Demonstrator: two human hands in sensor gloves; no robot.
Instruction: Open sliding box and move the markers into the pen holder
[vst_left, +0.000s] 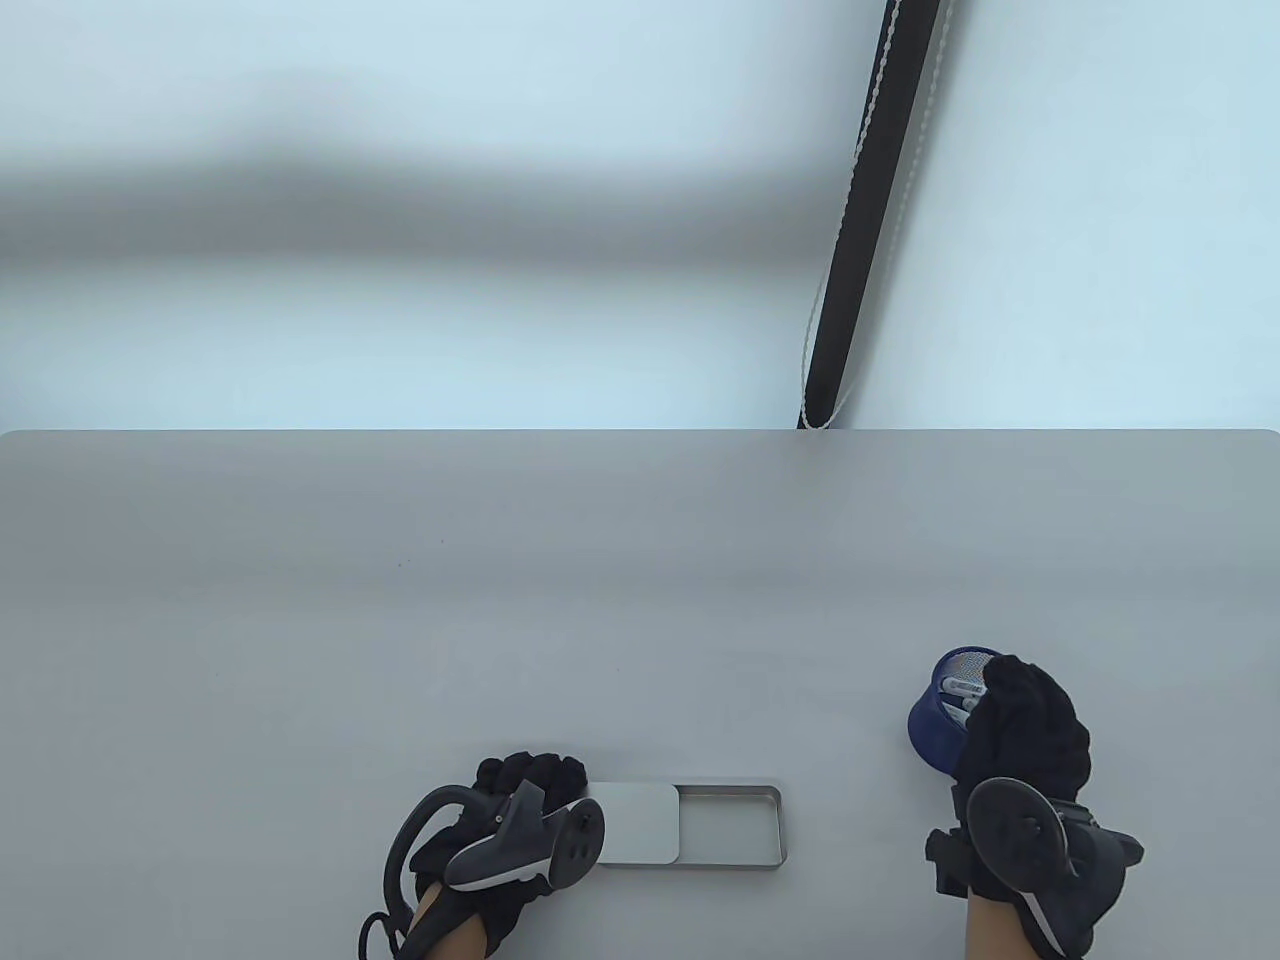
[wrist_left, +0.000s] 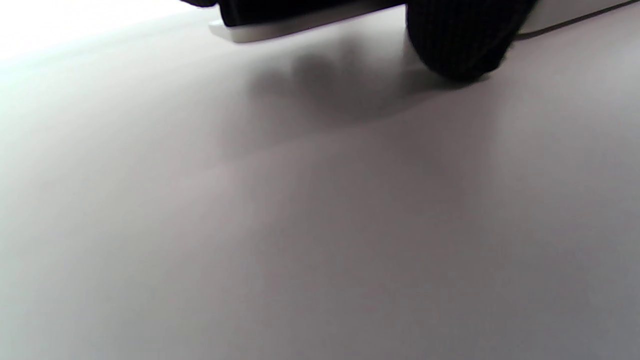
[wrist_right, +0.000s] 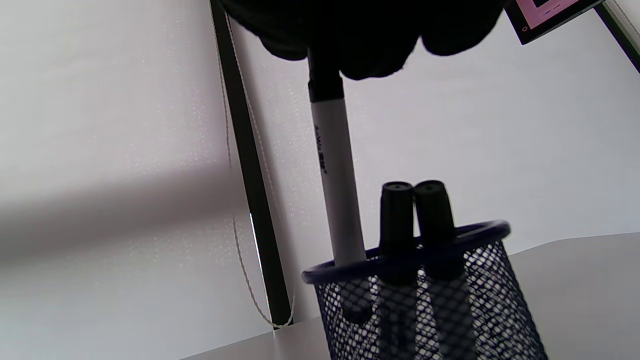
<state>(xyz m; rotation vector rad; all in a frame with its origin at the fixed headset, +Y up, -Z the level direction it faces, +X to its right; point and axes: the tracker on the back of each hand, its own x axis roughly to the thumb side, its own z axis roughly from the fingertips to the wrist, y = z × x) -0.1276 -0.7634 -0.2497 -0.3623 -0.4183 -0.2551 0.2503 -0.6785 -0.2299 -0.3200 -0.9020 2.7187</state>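
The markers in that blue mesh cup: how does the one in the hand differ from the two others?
The held marker is pinched at its top by the right hand, while the two others stand free in the cup. It rides higher, its white barrel above the rim; theirs are sunk behind the mesh. All three stand nearly upright, ends inside.

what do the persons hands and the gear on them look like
Both hands wear black knit gloves. The left hand has a dark grey tracker with a lighter grey disc face and black cables looping at its wrist. The right hand carries a similar dark grey disc-shaped tracker. Bare forearms, no sleeves visible.
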